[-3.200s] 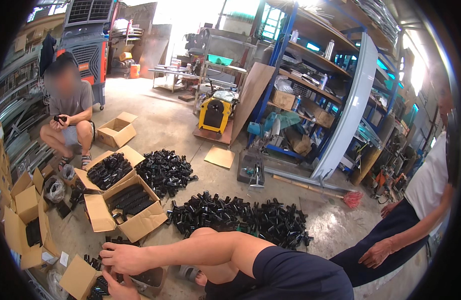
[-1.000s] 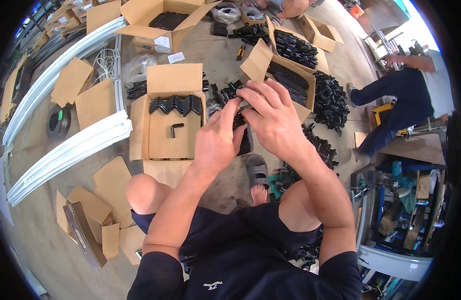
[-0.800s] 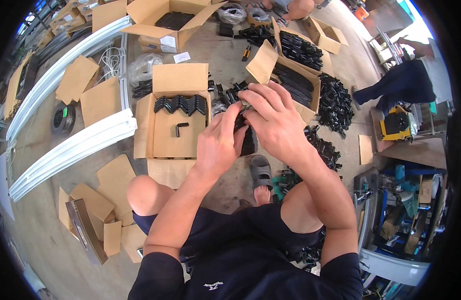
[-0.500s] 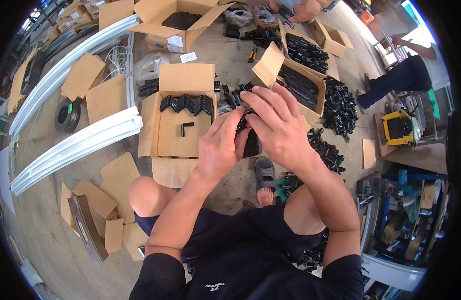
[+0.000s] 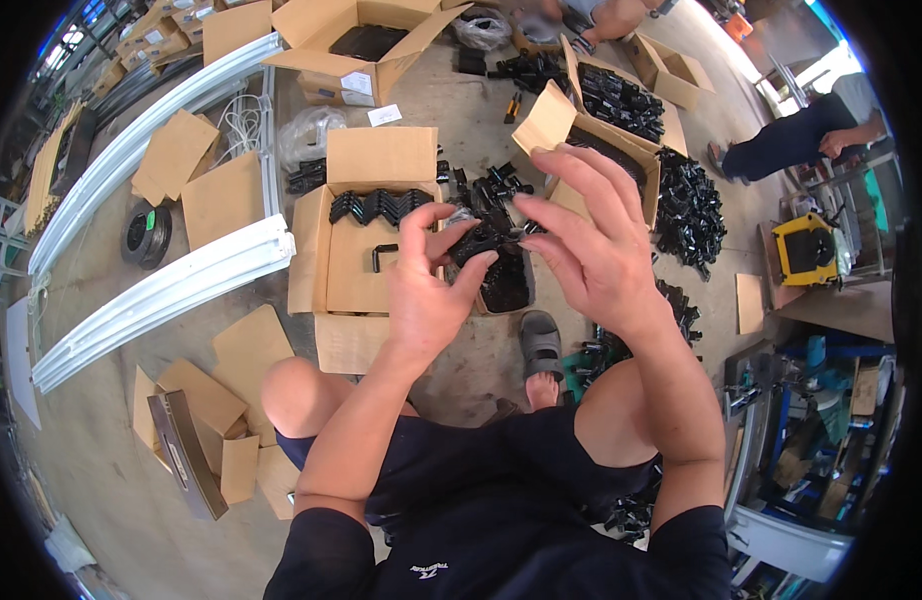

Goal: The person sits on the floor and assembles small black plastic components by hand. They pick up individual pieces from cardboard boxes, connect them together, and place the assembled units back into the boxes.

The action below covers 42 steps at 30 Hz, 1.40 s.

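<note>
Between the thumb and fingers of my left hand (image 5: 426,305) is a black corner fitting (image 5: 476,240), held above the floor. My right hand (image 5: 611,255) is at the fitting's right end, thumb and forefinger pinched at a small shiny bit that is too small to name; its other fingers are raised. Below the hands stands a small open container (image 5: 508,287) of tiny black parts. On the left, an open carton (image 5: 353,287) holds a zigzag row of nested black L-shaped pieces (image 5: 383,207) and one loose L-shaped piece (image 5: 378,257).
Loose black fittings (image 5: 689,215) lie heaped on the right, beside open cartons of black parts (image 5: 621,105). Long white metal profiles (image 5: 166,300) lie at left near a black wire coil (image 5: 146,238). Another person (image 5: 796,140) stands at far right; a second one is at the top.
My hands have moved slightly apart, showing the fitting in my left hand and the container below. The view has shifted a little, and the person at right has bent or moved.
</note>
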### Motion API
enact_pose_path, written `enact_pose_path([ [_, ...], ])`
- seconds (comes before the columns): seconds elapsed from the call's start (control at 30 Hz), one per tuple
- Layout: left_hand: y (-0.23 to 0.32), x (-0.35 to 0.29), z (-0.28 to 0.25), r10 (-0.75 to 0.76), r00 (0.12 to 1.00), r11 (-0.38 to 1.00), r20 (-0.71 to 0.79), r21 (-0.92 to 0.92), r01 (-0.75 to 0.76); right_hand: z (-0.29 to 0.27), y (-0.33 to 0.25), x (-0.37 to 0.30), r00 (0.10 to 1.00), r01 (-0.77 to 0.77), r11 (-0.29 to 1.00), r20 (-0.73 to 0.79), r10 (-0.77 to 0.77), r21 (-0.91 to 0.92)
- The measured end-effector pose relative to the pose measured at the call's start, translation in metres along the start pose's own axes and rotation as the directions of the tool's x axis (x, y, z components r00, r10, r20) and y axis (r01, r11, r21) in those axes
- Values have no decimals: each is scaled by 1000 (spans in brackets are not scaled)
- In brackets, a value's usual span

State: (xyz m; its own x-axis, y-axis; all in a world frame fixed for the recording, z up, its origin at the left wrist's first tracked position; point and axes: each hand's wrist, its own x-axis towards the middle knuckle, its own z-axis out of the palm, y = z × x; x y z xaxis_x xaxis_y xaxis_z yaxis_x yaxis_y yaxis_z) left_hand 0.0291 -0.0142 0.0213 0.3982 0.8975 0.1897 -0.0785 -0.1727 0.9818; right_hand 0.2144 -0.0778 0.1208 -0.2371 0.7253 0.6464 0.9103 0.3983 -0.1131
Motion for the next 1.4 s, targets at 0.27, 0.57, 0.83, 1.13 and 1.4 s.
enact_pose_path([
  [0.27, 3, -8, -3, 22, 993, 914, 119, 400, -68, 43, -4, -9, 952, 108, 984, 299, -61, -143],
  [0.57, -3, -13, -11, -67, 992, 915, 112, 402, 16, 64, -5, -19, 967, -16, 997, 253, 34, -71],
  [0.83, -4, -13, -14, 47, 990, 887, 133, 451, -102, 53, -13, -18, 949, 31, 991, 314, 13, -134],
  [1.13, -1, -14, -15, 66, 989, 856, 133, 501, -125, 50, -13, -22, 963, 21, 993, 271, 11, -114],
  [1.4, 0, -14, -11, 39, 986, 873, 162, 475, -112, 46, -12, -25, 968, 54, 992, 250, -23, -117],
])
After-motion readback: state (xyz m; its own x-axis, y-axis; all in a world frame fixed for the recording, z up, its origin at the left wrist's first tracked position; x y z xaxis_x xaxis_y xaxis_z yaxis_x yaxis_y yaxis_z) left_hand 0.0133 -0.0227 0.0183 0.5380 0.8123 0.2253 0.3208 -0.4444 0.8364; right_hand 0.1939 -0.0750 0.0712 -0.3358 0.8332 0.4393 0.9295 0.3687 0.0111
